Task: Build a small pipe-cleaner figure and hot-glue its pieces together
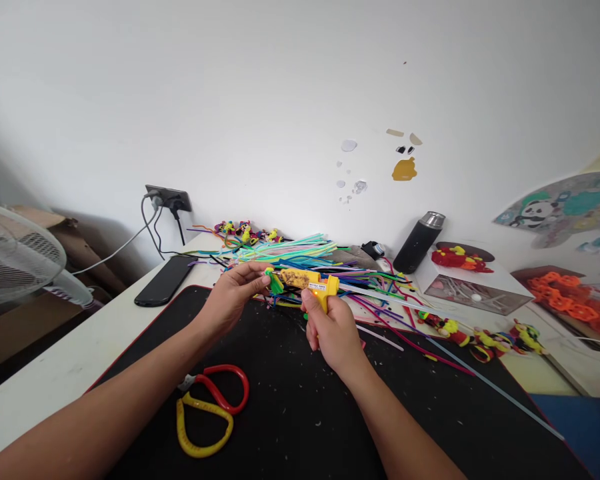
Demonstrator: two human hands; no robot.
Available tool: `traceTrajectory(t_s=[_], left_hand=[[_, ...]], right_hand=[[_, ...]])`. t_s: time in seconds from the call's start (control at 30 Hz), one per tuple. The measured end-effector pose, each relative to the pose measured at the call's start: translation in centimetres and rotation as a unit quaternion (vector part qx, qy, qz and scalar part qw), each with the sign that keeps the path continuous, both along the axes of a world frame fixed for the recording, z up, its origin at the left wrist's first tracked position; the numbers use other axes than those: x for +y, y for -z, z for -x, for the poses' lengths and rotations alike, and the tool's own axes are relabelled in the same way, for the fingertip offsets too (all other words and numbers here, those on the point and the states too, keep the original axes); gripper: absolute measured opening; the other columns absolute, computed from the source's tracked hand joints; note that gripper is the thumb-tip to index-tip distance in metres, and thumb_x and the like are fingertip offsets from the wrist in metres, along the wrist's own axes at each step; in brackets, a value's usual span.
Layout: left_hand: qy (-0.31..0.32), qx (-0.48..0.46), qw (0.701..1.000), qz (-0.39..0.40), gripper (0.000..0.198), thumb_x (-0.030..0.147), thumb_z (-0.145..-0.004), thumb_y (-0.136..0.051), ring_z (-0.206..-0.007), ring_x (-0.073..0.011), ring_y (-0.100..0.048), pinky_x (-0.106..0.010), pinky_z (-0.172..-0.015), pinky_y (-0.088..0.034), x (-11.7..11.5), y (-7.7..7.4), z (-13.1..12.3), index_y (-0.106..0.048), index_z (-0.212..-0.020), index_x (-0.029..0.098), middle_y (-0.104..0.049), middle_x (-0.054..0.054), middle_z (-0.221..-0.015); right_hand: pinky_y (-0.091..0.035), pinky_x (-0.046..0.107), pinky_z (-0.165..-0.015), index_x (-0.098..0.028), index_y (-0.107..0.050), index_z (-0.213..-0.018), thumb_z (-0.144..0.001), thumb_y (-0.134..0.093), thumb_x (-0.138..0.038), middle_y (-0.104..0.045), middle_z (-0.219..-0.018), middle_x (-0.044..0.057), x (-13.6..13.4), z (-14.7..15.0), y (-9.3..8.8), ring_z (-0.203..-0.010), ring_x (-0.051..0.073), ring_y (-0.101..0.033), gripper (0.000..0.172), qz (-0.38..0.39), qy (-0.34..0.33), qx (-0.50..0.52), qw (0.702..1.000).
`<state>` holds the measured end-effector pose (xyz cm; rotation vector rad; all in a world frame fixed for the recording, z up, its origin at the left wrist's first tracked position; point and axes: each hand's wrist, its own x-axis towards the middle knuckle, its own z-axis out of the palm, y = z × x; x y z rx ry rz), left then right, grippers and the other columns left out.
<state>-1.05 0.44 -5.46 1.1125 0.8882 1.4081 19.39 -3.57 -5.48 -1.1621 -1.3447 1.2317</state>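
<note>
My right hand (334, 327) is wrapped round the handle of a yellow hot glue gun (300, 278), whose nozzle points left. A long clear glue stick (375, 291) sticks out of its back end. Between the fingertips of my left hand (240, 293) is a small green pipe-cleaner piece (276, 283), held at the nozzle; whether they touch I cannot tell. Below my left forearm, scissors (213, 410) with one red and one yellow handle lie on the black mat (300, 420), their blades mostly hidden by the arm.
Behind my hands lies a pile of coloured pipe cleaners (290, 251). A black phone (165, 281) and a fan (20, 257) are at left. To the right are a black thermos (419, 243), a white box (473, 293), small pipe-cleaner figures (490, 343) and orange pieces (575, 303).
</note>
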Motion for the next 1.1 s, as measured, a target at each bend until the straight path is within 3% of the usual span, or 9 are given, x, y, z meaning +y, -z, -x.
traceTrajectory(t_s=[0.27, 1.1], left_hand=[[-0.004, 0.006, 1.000, 0.014, 0.042, 0.042, -0.062, -0.100, -0.071, -0.0145, -0.063, -0.027, -0.068, -0.054, -0.03, -0.02, -0.01, -0.082, -0.091, 0.018, -0.073, -0.002, -0.084], [-0.012, 0.001, 1.000, 0.012, 0.041, 0.042, -0.060, -0.101, -0.071, -0.0147, -0.064, -0.026, -0.067, -0.054, -0.02, -0.10, -0.12, -0.083, -0.088, 0.018, -0.074, -0.003, -0.085]], right_hand=[[-0.031, 0.023, -0.035, -0.023, -0.050, -0.067, -0.081, -0.061, -0.087, -0.040, -0.037, -0.008, -0.19, 0.05, -0.64, -0.030, 0.010, -0.042, 0.066, -0.004, 0.012, 0.000, 1.000], [-0.032, 0.024, -0.037, -0.023, -0.051, -0.070, -0.087, -0.059, -0.081, -0.043, -0.038, -0.007, -0.03, -0.03, -0.12, -0.031, 0.011, -0.044, 0.061, -0.005, 0.019, -0.022, 1.000]])
